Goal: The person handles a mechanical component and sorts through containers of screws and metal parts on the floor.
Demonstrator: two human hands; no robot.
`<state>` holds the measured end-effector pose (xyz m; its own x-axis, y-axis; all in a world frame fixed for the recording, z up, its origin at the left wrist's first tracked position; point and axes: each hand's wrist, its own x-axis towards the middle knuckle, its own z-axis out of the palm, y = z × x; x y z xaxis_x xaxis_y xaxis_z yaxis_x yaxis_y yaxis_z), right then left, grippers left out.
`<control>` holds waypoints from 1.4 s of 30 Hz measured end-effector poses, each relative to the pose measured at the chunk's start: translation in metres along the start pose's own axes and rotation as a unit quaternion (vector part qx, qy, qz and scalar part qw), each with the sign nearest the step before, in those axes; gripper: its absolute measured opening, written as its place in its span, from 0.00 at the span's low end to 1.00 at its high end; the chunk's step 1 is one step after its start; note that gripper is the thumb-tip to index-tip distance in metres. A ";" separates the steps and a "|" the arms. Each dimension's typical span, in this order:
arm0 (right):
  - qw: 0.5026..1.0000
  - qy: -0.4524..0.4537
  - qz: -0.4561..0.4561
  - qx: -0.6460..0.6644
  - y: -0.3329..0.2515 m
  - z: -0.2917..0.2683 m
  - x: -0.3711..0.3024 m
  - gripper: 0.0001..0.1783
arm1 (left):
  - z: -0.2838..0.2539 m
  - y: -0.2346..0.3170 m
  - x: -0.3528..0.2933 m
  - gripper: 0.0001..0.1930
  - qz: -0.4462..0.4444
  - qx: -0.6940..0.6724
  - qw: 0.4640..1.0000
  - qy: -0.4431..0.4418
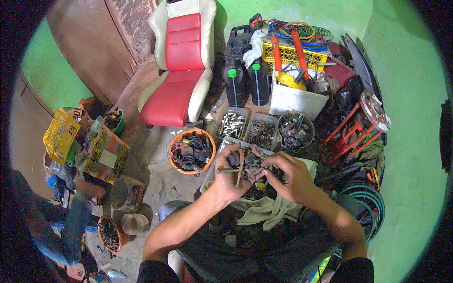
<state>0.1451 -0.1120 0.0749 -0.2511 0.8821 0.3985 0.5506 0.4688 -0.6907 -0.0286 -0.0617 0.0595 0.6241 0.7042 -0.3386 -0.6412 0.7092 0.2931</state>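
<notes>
My left hand (pixel 229 185) is turned palm up in front of me, its fingers curled around several long, rusty bolts (pixel 240 170). My right hand (pixel 293 178) reaches in from the other side, thumb and fingertips pinched on a bolt (pixel 256 172) at the edge of the handful. Underneath both hands is a clear plastic bin (pixel 207 178) of dark metal pieces, partly hidden. A grey-green cloth (pixel 271 213) hangs over its near side. Just beyond sit a tub of shiny metal pieces (pixel 232 124) and one of small dark hardware (pixel 261 133).
An orange bucket (pixel 172 162) of black parts stands left of the bin, and a round tub (pixel 296 130) of parts right. Behind are a red-white seat (pixel 177 94), dark bottles (pixel 259 87) and a white box (pixel 297 101). At far left, another person's arm (pixel 85 203) is blurred.
</notes>
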 end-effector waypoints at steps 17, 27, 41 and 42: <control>0.894 0.036 0.244 0.376 0.022 -0.004 0.004 0.18 | -0.007 0.002 0.005 0.16 0.028 -0.033 0.998 -0.051; 0.996 0.023 0.055 -0.060 0.001 0.023 -0.008 0.28 | -0.002 -0.008 0.004 0.18 0.038 -0.023 0.999 -0.015; 0.990 0.037 0.069 0.121 -0.013 0.015 -0.007 0.20 | -0.017 -0.005 0.011 0.18 0.039 -0.069 0.997 -0.016; 0.982 0.043 0.089 0.162 -0.010 0.013 -0.008 0.20 | -0.016 -0.005 0.010 0.18 0.038 -0.057 0.997 -0.036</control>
<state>0.1313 -0.1229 0.0703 -0.0976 0.9506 0.2946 0.2938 0.3104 -0.9041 -0.0262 -0.0584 0.0408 0.5990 0.7597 -0.2530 -0.7323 0.6476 0.2109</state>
